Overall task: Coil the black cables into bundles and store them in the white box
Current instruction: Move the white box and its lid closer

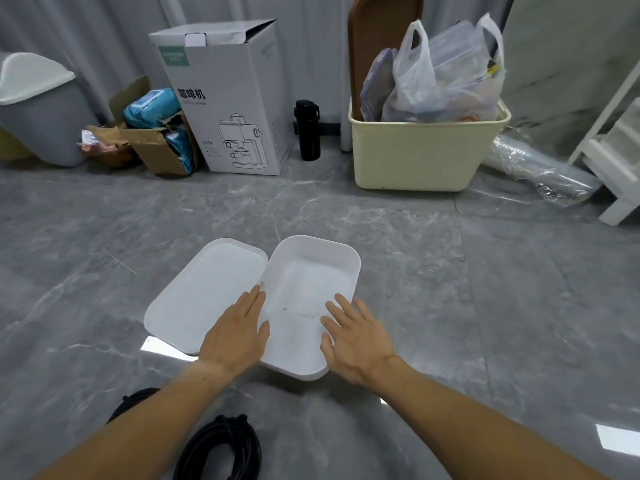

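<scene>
The white box (311,268) sits open on the grey floor, with nothing inside it. Its white lid (207,289) lies upside down just to its left. My left hand (235,334) lies flat over the seam between lid and box, fingers straight. My right hand (356,337) hovers over the box's right rim with fingers spread, holding nothing. A coiled black cable (221,448) lies on the floor near the bottom edge, under my left forearm. A second black cable (135,400) shows partly behind that forearm.
Along the back wall stand a grey bin (41,109), a torn cardboard box with blue packs (156,133), a white coffee-machine carton (228,98), a black bottle (307,129) and a cream tub of plastic bags (426,150). A white shelf (620,150) is at the right.
</scene>
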A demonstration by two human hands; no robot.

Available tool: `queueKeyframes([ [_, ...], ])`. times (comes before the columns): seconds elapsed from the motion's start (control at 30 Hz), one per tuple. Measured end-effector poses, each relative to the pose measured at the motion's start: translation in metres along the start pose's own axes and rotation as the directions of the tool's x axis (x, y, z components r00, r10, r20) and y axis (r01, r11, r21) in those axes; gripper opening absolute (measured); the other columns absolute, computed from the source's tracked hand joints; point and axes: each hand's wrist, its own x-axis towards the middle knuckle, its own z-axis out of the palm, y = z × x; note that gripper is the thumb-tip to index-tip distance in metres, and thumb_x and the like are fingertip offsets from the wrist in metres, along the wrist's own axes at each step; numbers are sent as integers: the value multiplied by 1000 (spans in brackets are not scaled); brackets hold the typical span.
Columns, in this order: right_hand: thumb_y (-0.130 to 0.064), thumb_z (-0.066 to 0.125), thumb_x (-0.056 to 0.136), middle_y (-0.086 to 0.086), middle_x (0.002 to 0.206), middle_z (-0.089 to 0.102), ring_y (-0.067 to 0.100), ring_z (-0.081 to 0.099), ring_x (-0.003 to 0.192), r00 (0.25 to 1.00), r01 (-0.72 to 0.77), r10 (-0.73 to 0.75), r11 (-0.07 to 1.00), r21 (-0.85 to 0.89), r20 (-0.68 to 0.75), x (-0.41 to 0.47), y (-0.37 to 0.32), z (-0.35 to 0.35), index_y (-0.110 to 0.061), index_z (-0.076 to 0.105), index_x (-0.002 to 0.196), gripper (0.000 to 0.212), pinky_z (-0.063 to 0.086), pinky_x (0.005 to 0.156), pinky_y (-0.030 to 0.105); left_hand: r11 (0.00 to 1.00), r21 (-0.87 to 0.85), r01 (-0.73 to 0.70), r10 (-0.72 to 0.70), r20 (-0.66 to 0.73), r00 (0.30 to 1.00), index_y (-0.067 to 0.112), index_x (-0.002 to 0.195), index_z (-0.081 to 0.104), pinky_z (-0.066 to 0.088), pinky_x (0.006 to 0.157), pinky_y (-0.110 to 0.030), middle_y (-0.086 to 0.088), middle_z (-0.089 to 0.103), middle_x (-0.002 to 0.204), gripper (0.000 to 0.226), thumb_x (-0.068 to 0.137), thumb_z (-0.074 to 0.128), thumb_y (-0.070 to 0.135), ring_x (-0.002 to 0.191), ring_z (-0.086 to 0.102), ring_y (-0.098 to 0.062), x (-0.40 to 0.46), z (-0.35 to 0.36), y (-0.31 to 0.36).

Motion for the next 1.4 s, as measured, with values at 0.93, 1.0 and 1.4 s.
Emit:
queueKeyframes([
  [0.93,-29,19,105,6,165,-20,17,-20,151,983,-182,181,983,23,27,-112,135,3,-7,-8,157,64,-19,114,28,977,-16,-214,214,109,971,15,158,9,35,111,-33,4,3,167,64,104,34,40,142,33,-21,-37,22,147],
  [1.0,-30,19,105,6,165,-20,16,-21,151,979,-202,202,979,9,33,-122,147,3,-8,-9,157,63,-20,113,27,973,-11,-230,230,112,967,16,158,9,36,109,-33,4,3,167,64,104,34,40,140,35,-21,-38,23,162],
  [1.4,-28,21,104,4,164,-20,15,-20,151,950,-305,306,952,-21,69,-161,211,-2,-8,-9,157,64,-16,117,28,945,-44,-325,328,172,929,14,158,8,28,116,-33,0,8,167,64,105,33,41,144,30,-23,-29,30,234],
])
